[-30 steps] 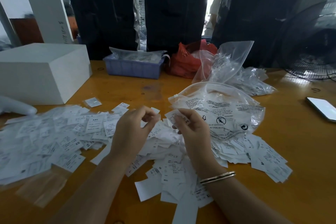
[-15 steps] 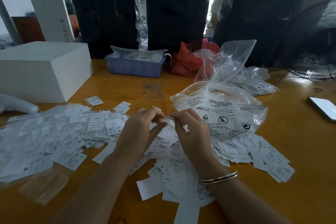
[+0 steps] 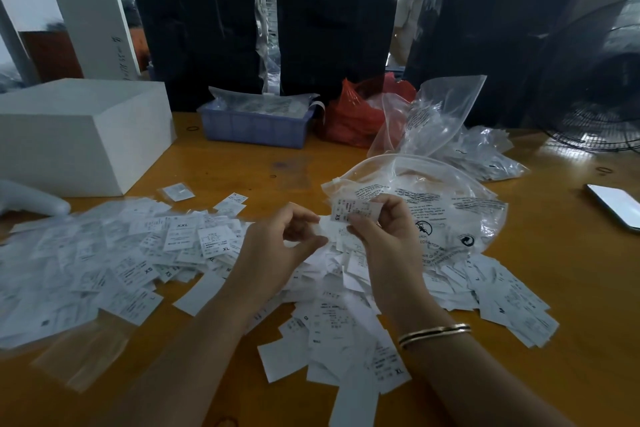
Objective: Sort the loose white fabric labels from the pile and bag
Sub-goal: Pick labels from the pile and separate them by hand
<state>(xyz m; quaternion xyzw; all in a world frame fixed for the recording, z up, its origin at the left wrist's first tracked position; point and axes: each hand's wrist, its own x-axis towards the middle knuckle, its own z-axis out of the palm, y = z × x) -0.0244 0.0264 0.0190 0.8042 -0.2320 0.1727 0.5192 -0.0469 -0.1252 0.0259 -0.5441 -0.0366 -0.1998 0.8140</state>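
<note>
Right hand (image 3: pixel 384 239) grip pinching XS label (image 3: pixel 349 211) above centre pile (image 3: pixel 332 308); left hand (image 3: pixel 280 246) grip pinching neighbouring label's edge; read size mark first; clear bag (image 3: pixel 450 211) just right, on counter (image 3: pixel 571 305).
</note>
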